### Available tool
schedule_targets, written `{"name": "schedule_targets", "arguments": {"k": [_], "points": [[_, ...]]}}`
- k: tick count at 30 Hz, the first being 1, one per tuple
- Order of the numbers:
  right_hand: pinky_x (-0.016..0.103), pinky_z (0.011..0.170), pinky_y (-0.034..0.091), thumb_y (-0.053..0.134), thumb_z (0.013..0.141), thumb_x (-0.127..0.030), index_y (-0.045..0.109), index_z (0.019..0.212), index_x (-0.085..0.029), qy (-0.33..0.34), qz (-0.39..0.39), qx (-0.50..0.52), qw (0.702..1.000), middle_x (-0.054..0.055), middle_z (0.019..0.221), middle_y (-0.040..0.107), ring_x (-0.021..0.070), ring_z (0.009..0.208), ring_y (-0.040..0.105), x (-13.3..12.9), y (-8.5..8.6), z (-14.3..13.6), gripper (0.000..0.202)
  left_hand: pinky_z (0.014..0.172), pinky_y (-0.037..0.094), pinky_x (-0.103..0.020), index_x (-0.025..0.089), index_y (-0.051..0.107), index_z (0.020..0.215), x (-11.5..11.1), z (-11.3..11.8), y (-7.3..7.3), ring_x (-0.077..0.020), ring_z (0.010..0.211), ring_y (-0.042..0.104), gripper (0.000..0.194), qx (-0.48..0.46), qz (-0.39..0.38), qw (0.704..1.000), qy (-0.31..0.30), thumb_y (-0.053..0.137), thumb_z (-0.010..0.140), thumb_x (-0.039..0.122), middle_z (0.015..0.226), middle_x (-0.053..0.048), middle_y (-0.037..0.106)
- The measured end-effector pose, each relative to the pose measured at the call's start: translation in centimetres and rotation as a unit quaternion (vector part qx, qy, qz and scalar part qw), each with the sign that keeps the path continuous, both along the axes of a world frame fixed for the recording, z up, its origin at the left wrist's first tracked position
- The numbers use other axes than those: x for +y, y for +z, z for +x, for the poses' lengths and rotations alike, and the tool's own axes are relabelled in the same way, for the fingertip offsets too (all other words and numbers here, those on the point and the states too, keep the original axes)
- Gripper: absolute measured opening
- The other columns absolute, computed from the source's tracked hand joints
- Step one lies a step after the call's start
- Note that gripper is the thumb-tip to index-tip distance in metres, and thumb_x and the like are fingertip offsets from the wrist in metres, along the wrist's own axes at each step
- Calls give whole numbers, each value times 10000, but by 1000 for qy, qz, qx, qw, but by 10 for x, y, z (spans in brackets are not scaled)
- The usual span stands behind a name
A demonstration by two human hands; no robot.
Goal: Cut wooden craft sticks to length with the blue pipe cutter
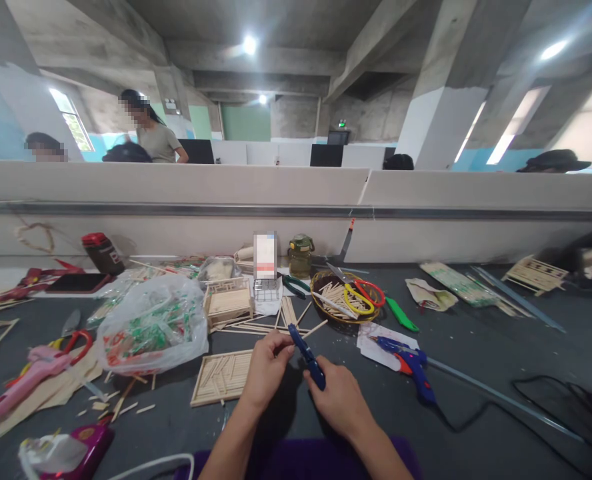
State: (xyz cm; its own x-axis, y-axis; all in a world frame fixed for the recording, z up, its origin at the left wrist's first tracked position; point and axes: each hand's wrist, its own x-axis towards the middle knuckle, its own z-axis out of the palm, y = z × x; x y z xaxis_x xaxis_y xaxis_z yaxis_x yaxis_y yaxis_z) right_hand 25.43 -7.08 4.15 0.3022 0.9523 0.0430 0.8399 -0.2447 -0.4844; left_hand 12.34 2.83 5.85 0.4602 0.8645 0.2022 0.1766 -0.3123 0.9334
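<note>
In the head view my right hand [337,393] is wrapped round a dark blue hand tool [307,357], its tip pointing up and to the left. My left hand [271,367] is beside that tip, its thumb and fingers pinched together; what they hold is too small to make out. Left of my left hand lies a flat panel of wooden sticks [223,377] with short stick pieces on it. Behind my hands are loose sticks [289,313] and a small box-like stick structure [230,303].
A basket of sticks [343,317] with scissors stands behind my hands. To the right lies a blue glue gun [416,363] with a cable; on the left are a plastic bag [153,323] and a pink tool [31,383]. People are beyond the partition [176,187].
</note>
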Motion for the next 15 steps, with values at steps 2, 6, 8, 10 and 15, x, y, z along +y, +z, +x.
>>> {"name": "schedule_targets", "arguments": {"k": [2, 6, 8, 10, 15], "points": [[250, 617, 332, 469, 905, -342, 593, 851, -215, 17, 10, 20, 1000, 59, 762, 702, 213, 742, 664, 1, -1, 2, 186, 687, 397, -283, 156, 718, 738, 1, 0, -1, -184, 717, 541, 157, -2, 1, 1000, 2, 570, 727, 208, 715, -35, 595], [233, 608, 350, 472, 902, -340, 583, 827, -208, 36, 15, 64, 997, 50, 748, 688, 185, 685, 642, 2, 0, 5, 188, 695, 402, -282, 156, 702, 716, 1, 0, -2, -183, 719, 546, 133, -8, -1, 1000, 17, 578, 717, 205, 719, -37, 613], [228, 602, 350, 473, 900, -334, 582, 826, -206, 41, 15, 75, 996, 44, 735, 683, 178, 668, 637, 3, 1, 6, 184, 704, 408, -282, 157, 701, 717, 0, 0, -1, -183, 721, 551, 127, -15, -9, 1000, 20, 584, 713, 207, 717, -36, 620], [227, 597, 346, 476, 898, -329, 582, 821, -204, 43, 16, 76, 996, 40, 722, 679, 174, 657, 637, 3, 1, 6, 181, 704, 411, -279, 158, 702, 705, -1, 1, 1, -181, 715, 551, 120, -22, -17, 999, 22, 595, 705, 213, 709, -34, 621], [228, 619, 352, 456, 906, -291, 594, 810, -196, 40, 32, 71, 996, 42, 726, 686, 179, 685, 648, 5, -8, 6, 193, 637, 408, -257, 159, 726, 695, -2, 2, 2, -170, 671, 541, 117, -62, -56, 996, 27, 647, 675, 242, 678, -30, 617]]}}
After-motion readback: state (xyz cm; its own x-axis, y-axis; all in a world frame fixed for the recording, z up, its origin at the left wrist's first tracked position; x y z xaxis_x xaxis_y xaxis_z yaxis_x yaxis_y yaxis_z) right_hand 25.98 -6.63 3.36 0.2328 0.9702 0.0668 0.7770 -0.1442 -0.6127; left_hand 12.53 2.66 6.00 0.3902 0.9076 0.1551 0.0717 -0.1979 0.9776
